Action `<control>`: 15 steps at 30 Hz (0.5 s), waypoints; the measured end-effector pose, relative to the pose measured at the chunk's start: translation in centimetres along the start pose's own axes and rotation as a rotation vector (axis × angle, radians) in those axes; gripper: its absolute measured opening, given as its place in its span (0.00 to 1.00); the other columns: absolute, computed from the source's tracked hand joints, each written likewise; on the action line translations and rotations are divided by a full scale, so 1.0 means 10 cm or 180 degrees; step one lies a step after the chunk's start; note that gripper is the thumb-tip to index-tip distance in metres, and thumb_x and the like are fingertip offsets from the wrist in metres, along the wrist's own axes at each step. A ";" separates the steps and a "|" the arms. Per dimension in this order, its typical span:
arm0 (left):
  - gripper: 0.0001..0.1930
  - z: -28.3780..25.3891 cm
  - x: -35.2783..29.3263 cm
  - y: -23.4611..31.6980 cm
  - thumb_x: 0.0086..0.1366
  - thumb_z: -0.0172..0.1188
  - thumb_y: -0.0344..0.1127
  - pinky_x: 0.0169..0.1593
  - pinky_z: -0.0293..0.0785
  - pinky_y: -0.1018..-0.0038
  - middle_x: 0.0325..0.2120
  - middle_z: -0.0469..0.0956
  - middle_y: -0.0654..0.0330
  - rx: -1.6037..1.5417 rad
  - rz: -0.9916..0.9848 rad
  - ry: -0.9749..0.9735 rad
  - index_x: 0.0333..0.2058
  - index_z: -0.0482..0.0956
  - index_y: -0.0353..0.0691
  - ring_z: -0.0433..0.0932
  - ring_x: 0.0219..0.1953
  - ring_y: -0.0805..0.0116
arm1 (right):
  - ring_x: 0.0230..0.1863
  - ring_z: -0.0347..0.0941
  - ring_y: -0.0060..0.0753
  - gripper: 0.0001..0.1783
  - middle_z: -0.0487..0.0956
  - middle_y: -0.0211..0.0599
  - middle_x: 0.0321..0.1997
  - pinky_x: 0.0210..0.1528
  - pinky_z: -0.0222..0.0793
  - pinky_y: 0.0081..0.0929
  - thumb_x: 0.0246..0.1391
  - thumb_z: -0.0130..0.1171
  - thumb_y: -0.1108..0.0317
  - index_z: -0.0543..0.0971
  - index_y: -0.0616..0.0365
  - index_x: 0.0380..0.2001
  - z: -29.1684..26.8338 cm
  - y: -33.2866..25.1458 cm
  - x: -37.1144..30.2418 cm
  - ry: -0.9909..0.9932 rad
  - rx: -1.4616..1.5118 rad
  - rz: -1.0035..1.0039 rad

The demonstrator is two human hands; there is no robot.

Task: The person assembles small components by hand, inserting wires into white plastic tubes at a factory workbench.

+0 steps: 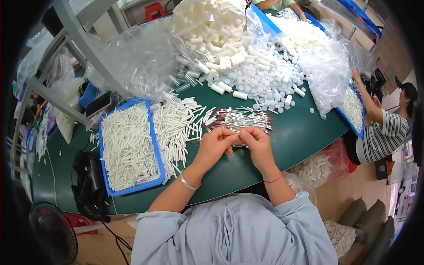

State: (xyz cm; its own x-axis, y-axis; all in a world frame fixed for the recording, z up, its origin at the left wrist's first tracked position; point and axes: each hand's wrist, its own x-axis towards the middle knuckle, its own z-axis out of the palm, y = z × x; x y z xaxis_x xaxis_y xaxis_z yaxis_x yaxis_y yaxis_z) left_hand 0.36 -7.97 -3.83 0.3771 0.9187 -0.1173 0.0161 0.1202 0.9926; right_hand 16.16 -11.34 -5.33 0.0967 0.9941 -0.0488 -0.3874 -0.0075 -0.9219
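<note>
My left hand and my right hand meet over the near part of the green table, fingertips pinched together. Between them is a small white piece, mostly covered by the fingers, so its exact kind cannot be made out. Just beyond the fingertips lies a loose heap of thin white sticks with reddish ends. To the left of my left hand, a pile of short white sticks spreads over the tabletop. It lies against a blue tray filled with similar white sticks.
Farther back are a spill of translucent round caps and a plastic bag of white cylinders. A phone stands behind the tray; a black bag lies left. A fan is at lower left. Another person sits at right.
</note>
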 end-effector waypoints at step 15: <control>0.07 0.01 1.79 0.12 0.55 0.62 0.35 0.41 0.72 0.63 0.31 0.77 0.57 0.2853 0.2140 0.0723 0.32 0.79 0.41 0.75 0.38 0.56 | 0.25 0.75 0.25 0.07 0.78 0.37 0.27 0.26 0.72 0.18 0.62 0.50 0.69 0.70 0.62 0.38 -0.49 -0.37 0.18 0.0577 0.0029 -0.0359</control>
State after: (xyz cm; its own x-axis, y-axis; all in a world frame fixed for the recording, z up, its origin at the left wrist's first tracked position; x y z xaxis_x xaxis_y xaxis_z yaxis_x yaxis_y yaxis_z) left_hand 7.18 8.56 -4.72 0.3845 0.7533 0.5336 0.5636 -0.6493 0.5106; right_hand 22.26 -10.07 -3.85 0.3030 0.9529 -0.0147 -0.3729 0.1044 -0.9220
